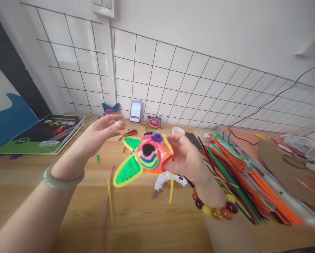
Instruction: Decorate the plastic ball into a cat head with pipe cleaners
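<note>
Head view: her right hand grips a bright pipe-cleaner mask above the wooden table. Left hand hovers open, fingers spread, holding nothing. A glue gun lies just below.

A craft workshop: pipe cleaners and glue gun on a wooden table

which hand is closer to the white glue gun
Right. The right hand, holding the pipe-cleaner mask, is just above the glue gun; the left hand is open, farther to its left.
</note>
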Available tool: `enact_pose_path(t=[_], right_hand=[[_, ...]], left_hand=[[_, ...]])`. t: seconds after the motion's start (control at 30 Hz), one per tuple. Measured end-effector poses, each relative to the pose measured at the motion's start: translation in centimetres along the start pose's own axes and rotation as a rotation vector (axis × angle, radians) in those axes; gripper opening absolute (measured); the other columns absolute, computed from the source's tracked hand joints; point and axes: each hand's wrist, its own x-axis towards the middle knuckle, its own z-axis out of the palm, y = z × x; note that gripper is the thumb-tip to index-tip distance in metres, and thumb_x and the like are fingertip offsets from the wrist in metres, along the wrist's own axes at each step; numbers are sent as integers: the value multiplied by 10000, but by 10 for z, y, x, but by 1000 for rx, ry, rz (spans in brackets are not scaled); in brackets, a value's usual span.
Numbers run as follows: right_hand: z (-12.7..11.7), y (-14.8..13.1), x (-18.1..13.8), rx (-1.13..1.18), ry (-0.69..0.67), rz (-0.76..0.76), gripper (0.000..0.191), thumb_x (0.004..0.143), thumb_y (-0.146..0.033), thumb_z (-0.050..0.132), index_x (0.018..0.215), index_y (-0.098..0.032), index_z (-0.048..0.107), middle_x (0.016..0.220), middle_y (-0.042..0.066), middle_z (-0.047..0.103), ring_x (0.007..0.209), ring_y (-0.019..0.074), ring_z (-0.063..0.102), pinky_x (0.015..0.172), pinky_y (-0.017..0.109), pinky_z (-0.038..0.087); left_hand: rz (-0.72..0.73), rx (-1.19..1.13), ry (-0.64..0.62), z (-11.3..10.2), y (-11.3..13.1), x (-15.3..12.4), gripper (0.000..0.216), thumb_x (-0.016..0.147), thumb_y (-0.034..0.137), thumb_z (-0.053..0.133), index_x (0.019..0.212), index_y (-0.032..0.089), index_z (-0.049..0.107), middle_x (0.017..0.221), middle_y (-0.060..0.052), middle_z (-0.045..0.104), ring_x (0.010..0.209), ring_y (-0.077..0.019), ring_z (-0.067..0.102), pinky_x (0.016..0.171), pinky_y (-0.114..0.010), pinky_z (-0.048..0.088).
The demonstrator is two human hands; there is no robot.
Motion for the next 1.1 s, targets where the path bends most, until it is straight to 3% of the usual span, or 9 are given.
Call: enact_pose_path(t=[0.17,0.33,0.43,0.6,0.73,0.93,1.1], right_hand=[[7,-3,-7,-262,-107,-32,649,630,-312,927,1155,-276,547,1377,88,619,1232,252,638,1030,433,543],[12,-1,-11,-676,-128,-64,644,704,-381,869,1243,-312,524,1465,63,555,1326,270,563,1095,481,484],[17,-4,-11,-864,-187,-92,609,741,-356,837,1250,-294,509,1471,66,555,1304,268,579,1079,475,493],[23,-7,-10,-1005,-273,-212,554,817,-347,779,1281,-256,490,1442,84,578,1306,252,573,1087,437,490],[27,-5,-12,-1027,-354,-309,538,858,-352,749,1303,-199,486,1432,111,583,1334,238,547,1098,398,488],[33,-5,-16,-1032,-425,-377,518,875,-353,736,1298,-172,499,1440,123,582,1353,227,533,1124,372,472],[36,-10,-18,-1010,-461,-346,555,861,-360,749,1321,-168,505,1405,109,613,1317,214,568,1124,352,479]], left_hand=[[51,-46,-425,2,13,-15,697,870,594,648,1442,226,494,1397,-173,609,1330,-359,537,1104,-522,435],[95,-19,-707,5,17,-19,818,864,618,640,1545,253,369,1523,-181,487,1403,-382,453,1096,-509,442],[85,76,-749,8,14,-20,866,843,548,707,1569,275,322,1543,-172,468,1385,-377,478,1060,-473,477],[61,290,-706,11,17,-21,822,773,524,779,1490,273,465,1548,-108,482,1416,-363,440,1110,-430,422],[45,282,-840,12,24,-19,747,759,520,787,1416,254,551,1455,-100,584,1311,-354,556,1061,-410,462],[-1,179,-1001,11,18,-15,947,694,461,858,1515,289,419,1559,-80,473,1422,-336,438,1155,-413,371],[-47,209,-1069,17,18,-16,906,700,469,851,1494,276,459,1517,-79,525,1414,-330,444,1159,-428,369]])
